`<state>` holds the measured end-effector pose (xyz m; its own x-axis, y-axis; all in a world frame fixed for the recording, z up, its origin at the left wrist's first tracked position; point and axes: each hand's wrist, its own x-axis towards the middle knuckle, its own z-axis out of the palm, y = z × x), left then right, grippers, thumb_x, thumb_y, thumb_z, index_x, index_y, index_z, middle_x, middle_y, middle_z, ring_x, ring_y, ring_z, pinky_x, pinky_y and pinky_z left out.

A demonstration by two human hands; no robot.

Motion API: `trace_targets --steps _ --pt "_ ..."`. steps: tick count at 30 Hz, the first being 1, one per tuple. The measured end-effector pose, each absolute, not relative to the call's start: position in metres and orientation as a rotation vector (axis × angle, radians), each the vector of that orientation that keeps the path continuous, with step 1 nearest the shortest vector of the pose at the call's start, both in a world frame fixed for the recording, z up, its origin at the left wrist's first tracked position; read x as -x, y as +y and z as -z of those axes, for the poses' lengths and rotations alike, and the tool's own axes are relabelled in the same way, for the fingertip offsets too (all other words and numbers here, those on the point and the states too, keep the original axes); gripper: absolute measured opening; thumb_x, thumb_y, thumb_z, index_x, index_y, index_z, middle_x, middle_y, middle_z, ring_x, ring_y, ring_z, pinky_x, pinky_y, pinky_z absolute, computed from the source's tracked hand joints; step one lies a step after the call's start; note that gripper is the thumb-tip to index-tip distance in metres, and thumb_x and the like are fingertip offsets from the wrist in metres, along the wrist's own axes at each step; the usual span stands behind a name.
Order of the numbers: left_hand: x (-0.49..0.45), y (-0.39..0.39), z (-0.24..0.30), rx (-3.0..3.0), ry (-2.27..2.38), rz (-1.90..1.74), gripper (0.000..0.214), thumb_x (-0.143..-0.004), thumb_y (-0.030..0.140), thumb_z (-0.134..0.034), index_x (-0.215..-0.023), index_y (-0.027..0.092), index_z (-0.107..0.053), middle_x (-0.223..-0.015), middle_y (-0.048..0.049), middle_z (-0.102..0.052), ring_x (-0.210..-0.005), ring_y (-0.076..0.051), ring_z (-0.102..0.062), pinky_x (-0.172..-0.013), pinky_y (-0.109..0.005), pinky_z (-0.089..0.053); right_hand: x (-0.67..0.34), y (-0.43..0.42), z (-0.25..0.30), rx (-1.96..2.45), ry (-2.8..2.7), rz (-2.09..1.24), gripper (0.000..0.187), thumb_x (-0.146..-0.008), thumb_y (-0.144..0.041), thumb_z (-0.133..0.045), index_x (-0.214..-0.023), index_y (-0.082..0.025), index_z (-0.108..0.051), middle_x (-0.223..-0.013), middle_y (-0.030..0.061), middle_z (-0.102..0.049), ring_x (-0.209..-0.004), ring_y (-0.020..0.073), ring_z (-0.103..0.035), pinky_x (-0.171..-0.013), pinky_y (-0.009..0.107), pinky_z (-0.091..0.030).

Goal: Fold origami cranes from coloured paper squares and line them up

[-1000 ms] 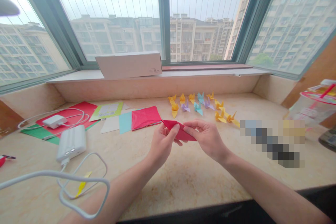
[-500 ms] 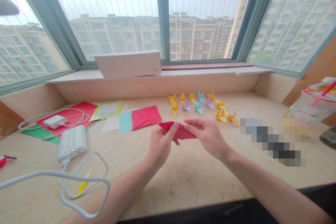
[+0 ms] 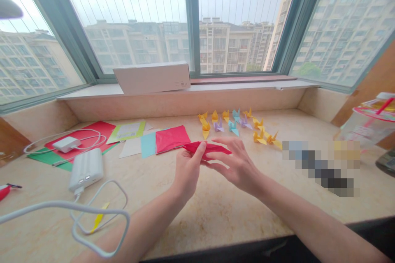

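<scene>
A folded piece of red origami paper (image 3: 212, 148) is held just above the counter, in front of me. My left hand (image 3: 189, 172) pinches its left part, thumb on top and fingers beneath. At its right part is my right hand (image 3: 239, 164), its fingers spread above and below the paper and touching it; part of the paper is hidden behind them. Beyond my hands stand several small folded paper cranes, among them a yellow crane (image 3: 259, 136), a light blue crane (image 3: 233, 128) and a purple crane (image 3: 218, 125).
A red paper stack (image 3: 173, 139) lies left of my hands, beside blue paper (image 3: 148, 144). Farther left are a white power bank (image 3: 86, 170), a charger (image 3: 66, 144) and a looping cable (image 3: 125, 230). A plastic cup (image 3: 364, 125) stands right; a white box (image 3: 152, 79) sits on the sill.
My right hand has left its thumb-and-finger pinch at the paper's right end and spread its fingers around it. The red paper has tilted and looks narrower. My left hand keeps its pinch.
</scene>
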<state>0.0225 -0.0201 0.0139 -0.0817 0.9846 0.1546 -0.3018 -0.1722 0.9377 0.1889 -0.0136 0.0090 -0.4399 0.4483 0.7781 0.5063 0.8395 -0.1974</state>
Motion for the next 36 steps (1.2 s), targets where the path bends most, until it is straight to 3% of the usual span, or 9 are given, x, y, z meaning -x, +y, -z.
trace_targets --steps 6,16,19,22,28,32,36 --pt "-0.025 -0.023 -0.016 -0.985 0.868 -1.470 0.033 -0.075 0.041 -0.078 -0.090 0.012 -0.074 -0.083 -0.0087 -0.077 -0.073 -0.021 -0.073 -0.066 -0.032 -0.060 -0.189 -0.010 -0.007 0.682 -2.029 0.094 0.017 -0.091 -0.022 -0.065 -0.104 -0.030 -0.073 -0.120 0.0063 -0.066 -0.111 0.0251 -0.060 -0.097 0.046 -0.042" --pt "-0.024 -0.023 -0.012 -1.023 0.774 -1.422 0.031 -0.077 0.039 -0.077 -0.093 0.014 -0.071 -0.084 -0.0081 -0.077 -0.077 -0.023 -0.074 -0.071 -0.035 -0.061 -0.177 -0.017 -0.011 0.760 -1.727 -0.393 0.002 -0.086 -0.023 -0.070 -0.084 -0.023 -0.071 -0.102 0.0059 -0.069 -0.099 0.0220 -0.066 -0.089 0.041 -0.054" --pt "-0.023 -0.024 -0.011 -1.025 0.793 -1.405 0.030 -0.077 0.039 -0.077 -0.093 0.015 -0.072 -0.085 -0.0070 -0.077 -0.077 -0.022 -0.073 -0.069 -0.033 -0.061 -0.177 -0.017 -0.012 0.737 -1.670 -0.496 0.004 -0.086 -0.024 -0.070 -0.089 -0.023 -0.070 -0.099 0.0049 -0.068 -0.092 0.0192 -0.067 -0.081 0.035 -0.057" --pt "-0.023 -0.025 -0.011 -1.021 0.805 -1.375 0.031 -0.077 0.039 -0.077 -0.095 0.016 -0.071 -0.088 -0.0067 -0.077 -0.080 -0.022 -0.073 -0.068 -0.033 -0.061 -0.178 -0.014 -0.012 0.744 -1.659 -0.543 0.009 -0.086 -0.026 -0.070 -0.095 -0.024 -0.073 -0.098 0.0042 -0.068 -0.093 0.0189 -0.067 -0.084 0.035 -0.057" --pt "-0.024 -0.024 -0.013 -1.116 0.738 -1.296 0.046 -0.075 0.033 -0.080 -0.116 0.019 -0.064 -0.106 -0.0091 -0.074 -0.090 -0.025 -0.073 -0.074 -0.035 -0.061 -0.184 -0.006 -0.009 0.807 -1.613 -0.630 0.010 -0.084 -0.027 -0.072 -0.092 -0.024 -0.077 -0.098 0.0050 -0.068 -0.093 0.0198 -0.066 -0.081 0.035 -0.057" --pt "-0.024 -0.022 -0.012 -1.219 0.765 -1.200 0.035 -0.077 0.030 -0.078 -0.107 0.016 -0.068 -0.101 -0.0100 -0.075 -0.087 -0.022 -0.074 -0.078 -0.032 -0.059 -0.186 -0.005 -0.011 0.849 -1.596 -0.655 0.011 -0.085 -0.027 -0.070 -0.092 -0.024 -0.078 -0.096 0.0053 -0.067 -0.091 0.0196 -0.066 -0.077 0.033 -0.057" --pt "-0.024 -0.020 -0.009 -1.280 0.810 -1.198 0.029 -0.081 0.033 -0.074 -0.103 0.014 -0.070 -0.092 -0.0099 -0.076 -0.079 -0.021 -0.074 -0.070 -0.029 -0.058 -0.186 -0.007 -0.012 0.862 -1.633 -0.658 0.014 -0.087 -0.027 -0.067 -0.092 -0.022 -0.079 -0.096 0.0060 -0.067 -0.091 0.0195 -0.066 -0.073 0.031 -0.057"
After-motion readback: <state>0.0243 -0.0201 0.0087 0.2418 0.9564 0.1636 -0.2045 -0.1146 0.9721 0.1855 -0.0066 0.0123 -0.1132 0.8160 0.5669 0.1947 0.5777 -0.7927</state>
